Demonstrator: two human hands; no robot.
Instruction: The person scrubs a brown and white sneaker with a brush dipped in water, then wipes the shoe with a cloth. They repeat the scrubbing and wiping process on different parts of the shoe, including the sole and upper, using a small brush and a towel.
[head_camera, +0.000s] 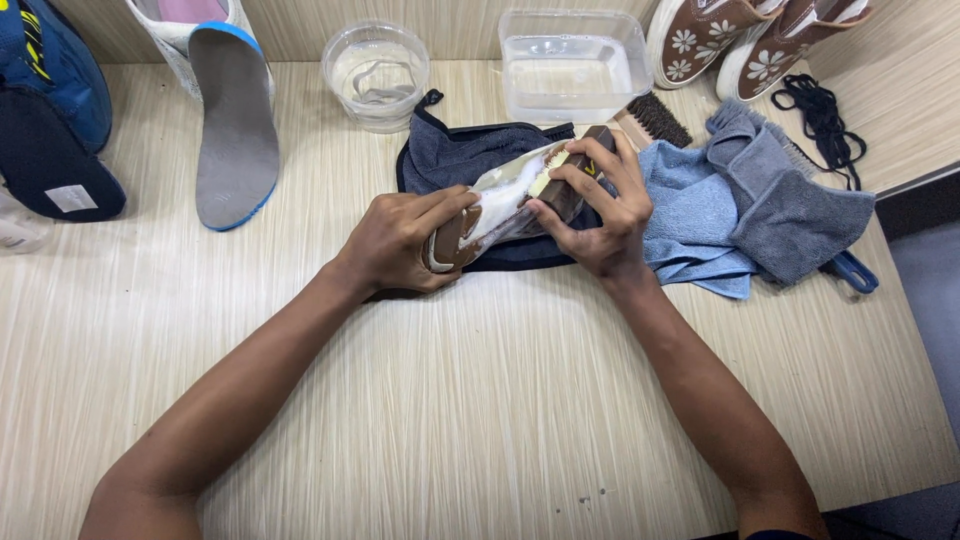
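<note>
**Two hands worked a brush over a foamy insole on a dark cloth**

The left hand (405, 240) gripped the near end of a brown, foam-covered shoe insole (495, 210), its fingers curled together around the rounded tip and its thumb on top. The right hand (595, 205) held a small dark brown wooden brush (572, 180) pressed flat against the insole's upper half, fingers folded close over the brush's back and the thumb clamped on its near side. White lather covered the middle of the insole between the two hands. The insole lay slantwise over a dark navy towel (450, 155) spread on the pale wood-grain table (480, 400), near the table's centre and just in front of the water containers.

Just right of the right hand lay a light blue cloth (690, 215), with a rumpled grey-blue cloth (790, 205) overlapping it; a blue handle (850, 270) stuck out from under them. A second brush with dark bristles (655, 118) rested behind the hands. At the back stood a round clear plastic bowl (377, 72) and a rectangular clear plastic tub of water (575, 65). A pair of brown shoes with white flower print (740, 35) sat in the far right corner beside a coil of black laces (822, 118). To the left, well apart, lay a grey insole with a blue edge (235, 130) and a blue shoe (55, 80).
</note>
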